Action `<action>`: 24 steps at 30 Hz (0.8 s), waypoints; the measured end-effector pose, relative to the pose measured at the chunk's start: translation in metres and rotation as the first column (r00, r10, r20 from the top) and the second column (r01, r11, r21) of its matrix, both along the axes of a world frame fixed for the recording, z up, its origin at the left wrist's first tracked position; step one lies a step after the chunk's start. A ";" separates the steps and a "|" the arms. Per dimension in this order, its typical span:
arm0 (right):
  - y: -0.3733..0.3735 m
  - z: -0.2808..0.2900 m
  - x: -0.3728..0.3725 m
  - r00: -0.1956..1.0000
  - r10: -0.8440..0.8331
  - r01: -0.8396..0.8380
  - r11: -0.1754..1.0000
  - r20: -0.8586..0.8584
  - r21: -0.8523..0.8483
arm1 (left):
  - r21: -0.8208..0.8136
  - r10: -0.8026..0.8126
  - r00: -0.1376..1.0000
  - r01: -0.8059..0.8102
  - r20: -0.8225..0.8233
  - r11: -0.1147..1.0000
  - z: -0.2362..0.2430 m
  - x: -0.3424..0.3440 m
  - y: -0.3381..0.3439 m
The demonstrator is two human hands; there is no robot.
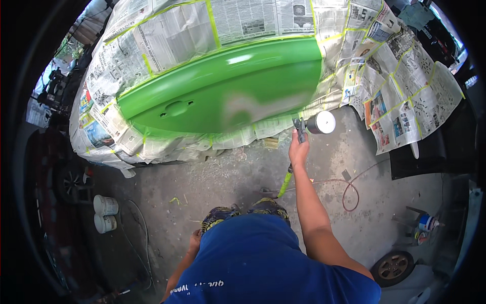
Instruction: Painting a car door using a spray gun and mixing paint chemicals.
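Observation:
My right hand point(299, 149) grips a spray gun point(299, 129) with a round cup point(321, 122) on its side, held before a car door point(187, 96) coated in green. A grey, blurry-edged patch point(243, 106) marks the door's lower right. Newspaper sheets point(248, 20) with yellow-green tape surround the panel. A green-wrapped hose point(283, 185) runs down from the gun. My left hand point(194, 240) hangs low at my left hip with fingers curled; what they hold, if anything, is hidden.
Two stacked buckets point(105, 207) and a pale hose point(144, 233) lie on the left, near another vehicle point(48, 202). A loose wheel point(392, 268), cans point(426, 223) and a stool point(407, 218) are at lower right. A thin looped hose point(349, 195) crosses the concrete floor.

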State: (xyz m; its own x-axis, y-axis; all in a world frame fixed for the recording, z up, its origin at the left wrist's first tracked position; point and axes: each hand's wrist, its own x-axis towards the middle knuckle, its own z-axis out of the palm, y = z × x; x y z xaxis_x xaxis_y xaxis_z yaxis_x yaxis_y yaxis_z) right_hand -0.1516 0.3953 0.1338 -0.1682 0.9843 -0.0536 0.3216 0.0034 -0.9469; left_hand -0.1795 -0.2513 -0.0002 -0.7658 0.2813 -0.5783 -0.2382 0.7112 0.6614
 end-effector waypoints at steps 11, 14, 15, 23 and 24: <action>-0.132 0.029 0.085 0.913 -0.152 -0.022 0.909 -0.379 -0.416 | 0.437 -0.533 0.838 0.439 0.115 0.785 0.154 -0.001 0.318; -0.172 0.050 0.118 0.907 -0.172 -0.015 0.899 -0.384 -0.438 | 0.573 -0.748 0.658 0.584 0.080 0.575 0.182 0.057 0.361; -0.186 0.056 0.129 0.923 -0.156 -0.013 0.901 -0.352 -0.433 | 0.468 -0.743 0.655 0.703 -0.136 0.535 0.166 0.081 0.367; -0.230 0.076 0.256 0.991 -0.060 0.023 0.960 -0.123 -0.280 | 0.293 -0.746 0.574 0.817 -0.338 0.496 0.179 0.184 0.366; -0.233 0.065 0.280 0.990 0.085 -0.105 0.976 -0.114 -0.190 | 0.236 -0.750 0.567 0.824 -0.341 0.515 0.190 0.191 0.367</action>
